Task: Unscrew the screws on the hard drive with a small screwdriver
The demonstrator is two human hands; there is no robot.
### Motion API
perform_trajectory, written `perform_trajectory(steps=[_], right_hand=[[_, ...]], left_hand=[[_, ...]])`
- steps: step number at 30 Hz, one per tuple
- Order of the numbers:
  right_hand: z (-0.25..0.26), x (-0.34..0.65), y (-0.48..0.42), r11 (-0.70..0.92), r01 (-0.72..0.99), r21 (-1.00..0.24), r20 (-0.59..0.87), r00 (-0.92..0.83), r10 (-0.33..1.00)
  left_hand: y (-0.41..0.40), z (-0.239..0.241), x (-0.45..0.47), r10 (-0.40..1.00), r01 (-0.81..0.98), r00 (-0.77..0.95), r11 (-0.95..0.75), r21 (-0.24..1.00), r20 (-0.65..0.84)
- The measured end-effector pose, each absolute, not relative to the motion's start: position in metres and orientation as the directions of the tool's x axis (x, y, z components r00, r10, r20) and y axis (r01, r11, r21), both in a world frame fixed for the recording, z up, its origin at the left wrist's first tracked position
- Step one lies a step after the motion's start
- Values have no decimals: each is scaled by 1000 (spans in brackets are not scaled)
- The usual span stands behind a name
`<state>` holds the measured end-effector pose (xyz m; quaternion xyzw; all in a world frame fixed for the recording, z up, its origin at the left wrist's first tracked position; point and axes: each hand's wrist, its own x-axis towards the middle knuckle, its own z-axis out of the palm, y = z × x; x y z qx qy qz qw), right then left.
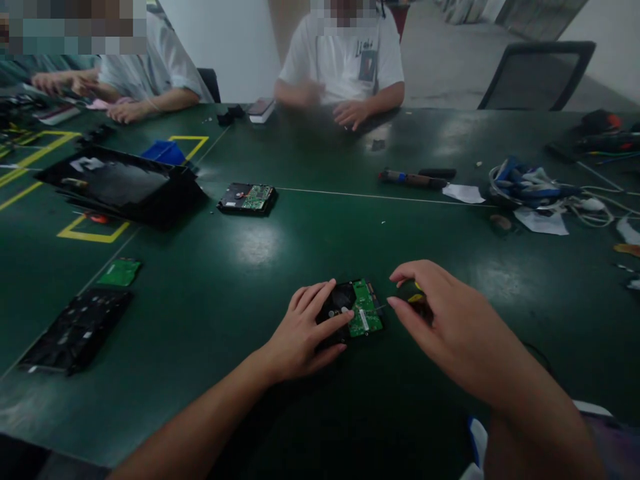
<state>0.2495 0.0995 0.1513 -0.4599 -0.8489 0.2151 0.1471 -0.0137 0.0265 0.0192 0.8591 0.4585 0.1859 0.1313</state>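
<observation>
A hard drive lies on the green table in front of me, its green circuit board facing up on the right side. My left hand grips the drive, with the thumb along the near edge and the other fingers over its top and far side. In my right hand is a screwdriver with a black and yellow handle, partly hidden by the fingers. Its thin shaft points left toward the board; whether the tip touches is too small to tell.
Another hard drive lies farther back. At left are a black tray, a loose green circuit board and a black drive casing. A bowl of blue items and a pen-like tool lie at right. Co-workers sit opposite.
</observation>
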Motion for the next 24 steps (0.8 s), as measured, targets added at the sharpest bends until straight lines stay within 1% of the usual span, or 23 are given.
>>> perform_trajectory(steps=[3,5,7,9,13,16,20,24], right_hand=[[148,249,105,476,734,-485,53,-518,853],[147,247,107,481,744,-465,83,-504,860],[148,246,106,504,735,-453,131,-505,853],[149,247,102,523,728,-443,145,-518,843],[151,250,94,564,715,-413,116,-573,812],[149,248,91,566,725,-393,142,-561,816],[147,246,92,570,721,-394,189,-543,818],[147,251,97,622,670,-405,229,-584,779]], left_hand=[[29,21,-13,844,735,501,-532,421,193],[30,21,-14,846,733,498,-529,428,191],[30,20,-15,843,733,504,-533,422,188],[29,18,-16,838,736,510,-542,406,193],[28,15,-16,824,730,522,-565,385,221],[28,16,-15,825,718,510,-564,408,243],[26,20,-13,844,725,483,-535,433,235],[24,23,-12,849,725,474,-526,444,233]])
